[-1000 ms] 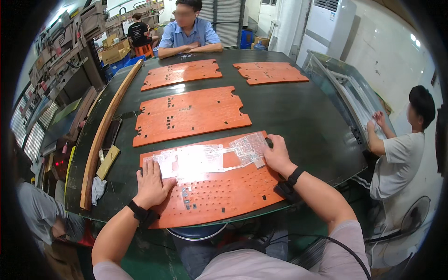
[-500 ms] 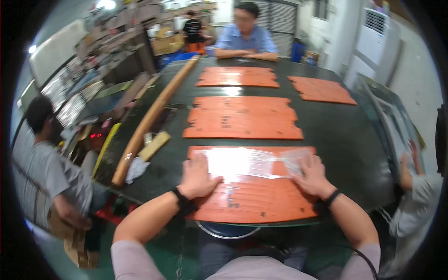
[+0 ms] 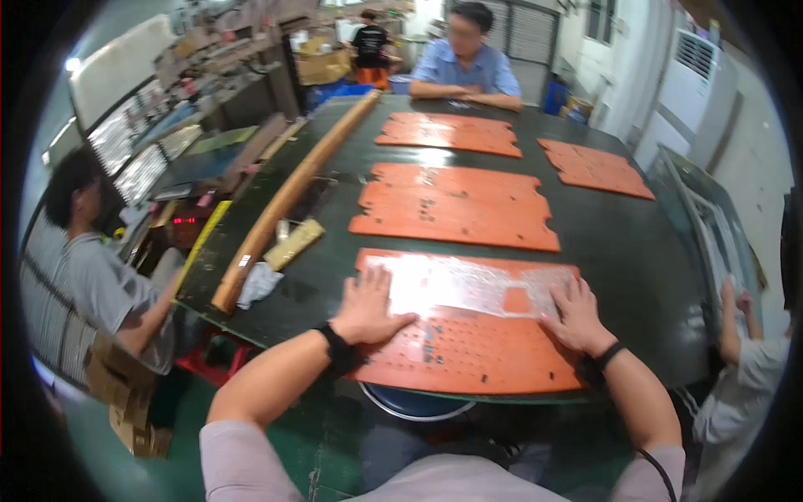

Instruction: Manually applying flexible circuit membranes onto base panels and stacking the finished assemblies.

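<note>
An orange perforated sheet (image 3: 468, 356) lies flat at the near edge of the dark table. Across its far half rests a strip of clear, shiny film (image 3: 452, 284) with a cut-out near its right end. Palm down, my left hand (image 3: 370, 309) presses on the left end of the film and the sheet, fingers spread. On the other side my right hand (image 3: 577, 316) lies spread over the film's right end. Neither hand grips anything. Beyond them sits a second orange sheet (image 3: 456, 205) with notched sides.
Two more orange sheets, one far middle (image 3: 447, 134) and one far right (image 3: 595, 167), lie on the table (image 3: 636, 259). A long brown roll (image 3: 293, 205) runs along the left, beside a yellowish block (image 3: 294, 244) and crumpled white paper (image 3: 259, 284). People sit left, right and across.
The view has shifted, so the table appears moved slightly right and up. Both hands stay on the film and sheet; the left fingers look more spread.
</note>
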